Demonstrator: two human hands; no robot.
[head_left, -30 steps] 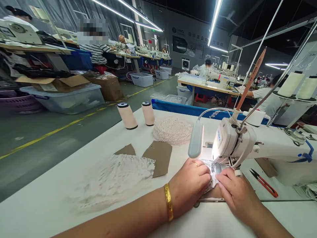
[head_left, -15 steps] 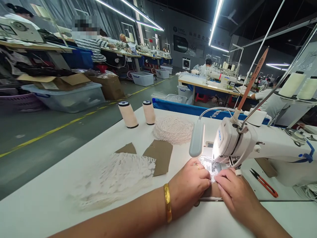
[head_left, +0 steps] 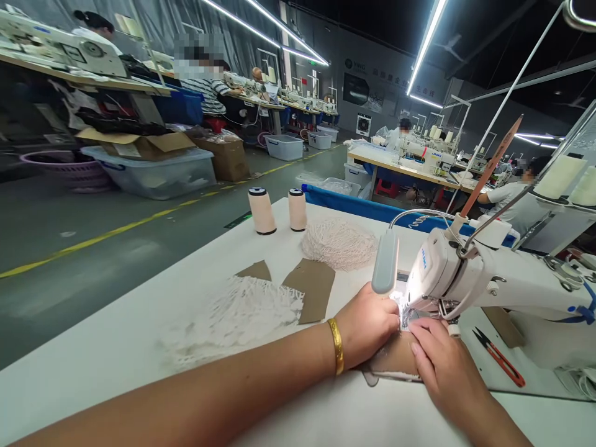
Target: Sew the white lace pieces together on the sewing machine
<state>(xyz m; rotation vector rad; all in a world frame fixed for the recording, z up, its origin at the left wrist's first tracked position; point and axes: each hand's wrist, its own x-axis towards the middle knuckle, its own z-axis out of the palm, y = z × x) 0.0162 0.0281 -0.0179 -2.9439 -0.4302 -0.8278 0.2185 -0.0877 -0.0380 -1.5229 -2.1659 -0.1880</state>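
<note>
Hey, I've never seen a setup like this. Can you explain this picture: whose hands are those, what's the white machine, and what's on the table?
The picture comes from a camera worn on a person's head, looking down at their own hands. The white machine is a sewing machine, with a small lamp lit over the needle. The left hand, which wears a gold bangle, and the right hand press a small piece of material down at the needle. On the white table lie two thread spools, heaps of white lace, brown card pieces and red snips. Other people work at tables behind.
</note>
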